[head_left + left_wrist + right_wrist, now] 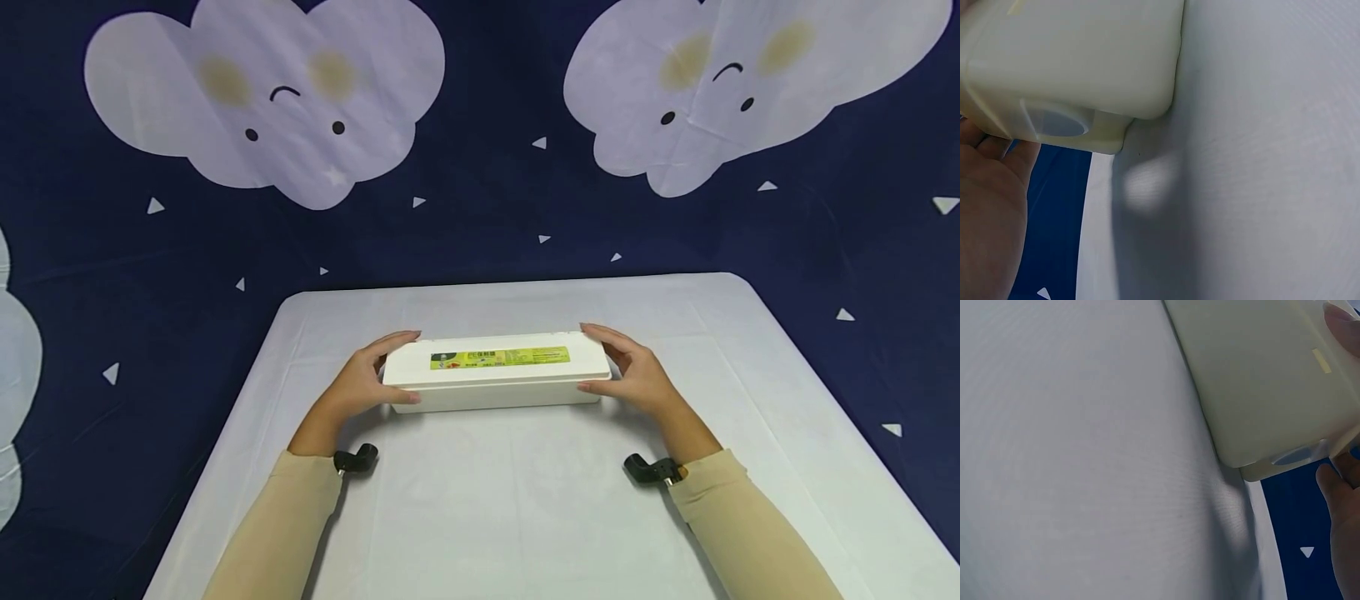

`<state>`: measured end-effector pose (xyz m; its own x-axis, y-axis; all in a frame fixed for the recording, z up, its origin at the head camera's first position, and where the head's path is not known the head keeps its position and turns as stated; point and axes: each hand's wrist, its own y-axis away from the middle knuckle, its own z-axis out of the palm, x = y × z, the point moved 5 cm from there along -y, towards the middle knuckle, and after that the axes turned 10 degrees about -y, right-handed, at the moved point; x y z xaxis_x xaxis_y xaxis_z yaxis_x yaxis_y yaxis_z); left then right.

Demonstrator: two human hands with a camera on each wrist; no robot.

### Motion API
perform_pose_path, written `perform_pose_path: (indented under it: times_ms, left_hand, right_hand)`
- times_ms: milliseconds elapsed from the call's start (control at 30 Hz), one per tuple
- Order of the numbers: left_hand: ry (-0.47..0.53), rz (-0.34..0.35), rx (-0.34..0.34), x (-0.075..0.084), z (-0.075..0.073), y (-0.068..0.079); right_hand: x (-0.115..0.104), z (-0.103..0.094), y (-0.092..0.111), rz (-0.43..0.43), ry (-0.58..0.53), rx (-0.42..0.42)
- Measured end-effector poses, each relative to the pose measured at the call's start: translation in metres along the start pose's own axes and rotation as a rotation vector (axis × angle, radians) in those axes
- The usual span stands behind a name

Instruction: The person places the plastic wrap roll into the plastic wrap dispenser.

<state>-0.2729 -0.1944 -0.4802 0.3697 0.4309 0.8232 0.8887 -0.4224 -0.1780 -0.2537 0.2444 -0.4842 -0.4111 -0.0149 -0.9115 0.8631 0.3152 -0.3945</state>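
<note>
A long white cling film box (498, 395) with a yellow-green label on its lid lies crosswise on the white table. My left hand (356, 382) grips its left end, thumb along the front and fingers reaching round behind. At the right end my right hand (639, 371) holds it the same way, thumb in front and fingertips at the back corner of the lid. The left wrist view has the box's rounded end (1079, 56) close up, with a small clear oval window. A similar end (1272, 381) fills the upper right of the right wrist view.
The table (495, 517) has a white cover and rounded far corners. Behind it hangs a dark blue cloth (480, 233) printed with clouds and small white triangles. Black wrist mounts (358, 458) sit by both sleeve cuffs.
</note>
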Motion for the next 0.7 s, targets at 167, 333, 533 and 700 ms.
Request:
perform_pose_path:
  times_ms: [167,333,533,700]
  left_hand:
    - [0.016,-0.019,-0.012,0.0012,0.0028,-0.0025]
    - [-0.018,-0.023,-0.008,0.0037,0.0028,-0.0017]
    - [-0.029,0.014,0.007,0.0047,0.0007,0.0009]
    - [-0.047,0.026,0.013,0.0019,0.0012,0.0030]
  right_hand:
    - [-0.0005,-0.0012,0.0023,-0.018,-0.006,0.003]
    - [-0.0003,0.0006,0.0044,-0.035,-0.023,-0.017]
    - [-0.0018,0.0019,0.0039,-0.033,0.003,-0.021]
    - [-0.0020,0.0016,0.0031,-0.035,0.013,-0.037]
